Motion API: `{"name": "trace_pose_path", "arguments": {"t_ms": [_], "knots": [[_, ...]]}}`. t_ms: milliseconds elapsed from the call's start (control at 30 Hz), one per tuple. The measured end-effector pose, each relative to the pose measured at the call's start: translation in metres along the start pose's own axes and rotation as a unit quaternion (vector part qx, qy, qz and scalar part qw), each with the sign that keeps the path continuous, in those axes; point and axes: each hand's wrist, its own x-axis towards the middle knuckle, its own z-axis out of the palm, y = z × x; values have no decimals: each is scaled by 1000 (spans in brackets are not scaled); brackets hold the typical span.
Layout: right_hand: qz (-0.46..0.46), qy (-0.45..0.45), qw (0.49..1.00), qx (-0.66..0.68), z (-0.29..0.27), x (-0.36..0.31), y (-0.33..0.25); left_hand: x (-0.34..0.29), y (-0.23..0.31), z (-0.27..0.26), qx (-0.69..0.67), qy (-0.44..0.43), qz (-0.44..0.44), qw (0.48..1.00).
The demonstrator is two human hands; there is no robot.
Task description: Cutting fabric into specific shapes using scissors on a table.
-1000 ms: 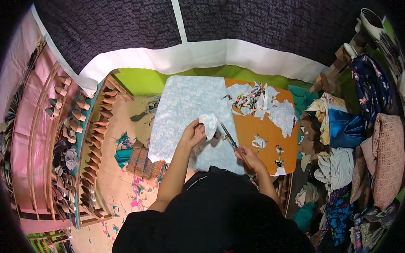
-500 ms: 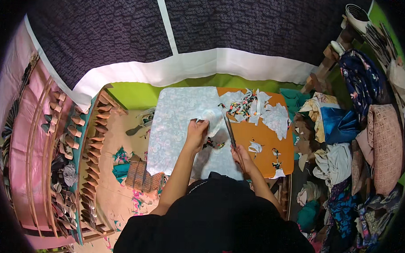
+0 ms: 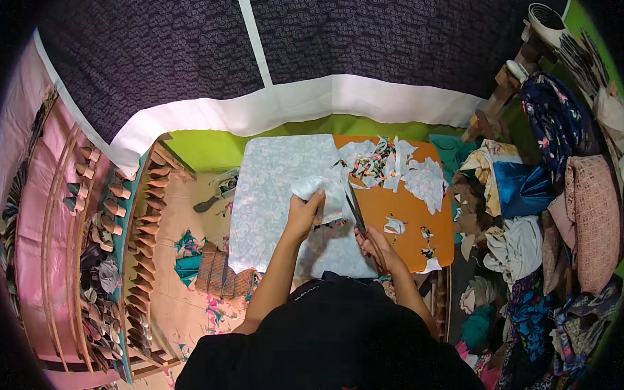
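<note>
My left hand (image 3: 304, 212) is closed on a piece of pale fabric (image 3: 311, 187), whose edge is lifted and folded above the larger pale patterned cloth (image 3: 267, 186). That cloth lies flat over the left part of the orange tabletop (image 3: 406, 246). To the right, my right hand (image 3: 375, 247) grips long dark scissors (image 3: 355, 207), their blades pointing away from me toward the edge of the held fabric. Whether the blades touch the fabric I cannot tell. A patch of dark flowered print shows beneath the lifted piece.
Fabric scraps (image 3: 378, 163) lie at the tabletop's far side, with a few smaller ones (image 3: 395, 226) nearer. Wooden shoe lasts (image 3: 143, 261) line a rack on the left. Heaped cloth (image 3: 516, 250) crowds the right side. A dark patterned curtain (image 3: 372, 46) hangs behind the table.
My left hand has shifted slightly nearer me, and the fabric in it is now bunched and folded over more. The scissors have stayed almost in place, with their blades looking a little wider apart.
</note>
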Motion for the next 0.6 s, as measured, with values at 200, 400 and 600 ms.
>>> {"name": "trace_pose_path", "arguments": {"t_ms": [200, 400, 600], "knots": [[13, 7, 998, -60, 6, 2, -7, -12, 3, 15, 36, -71, -50, 996], [48, -2, 995, -91, 1, 2, -5, -17, -1, 26, 63, -22, 42, 997], [48, -8, 994, -99, 5, -1, -10, -16, -9, 29, 112, 25, 28, 993]]}}
